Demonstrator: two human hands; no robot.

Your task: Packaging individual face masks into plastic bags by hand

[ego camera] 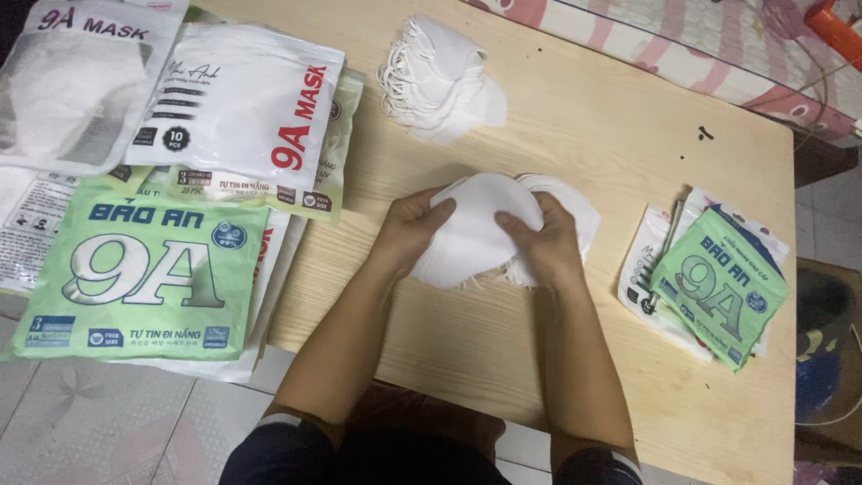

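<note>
Both hands on one stack of white masks [476, 235], mid-table, right in front of me. Left hand [411, 229] grips the stack's left edge, thumb on top, other fingers curled under, so clamped on it. Right hand [546, 241] does the same on the right side, thumb pressed flat on top, rest wrapped round the edge. Stack sits low, touching or just over the table [575, 126]; can't tell which. Ear loops hang out at the bottom edge btwn my hands. More white masks poke out behind my right hand, same bunch or a 2nd one, can't tell.

Further out: a loose heap of masks [435, 81] at the far side of the table, well apart from my hands. To the right, a few packs, green pack [718, 283] on top, white ones under it, near the table's right edge. To the left, a big spread of packs overlapping each other: large green pack [144, 269] nearest me, white pack [238, 103] above it, hanging partly off the table's left edge. Tiled floor [99, 422] below. Pink patterned cloth [682, 45] beyond the far edge.
</note>
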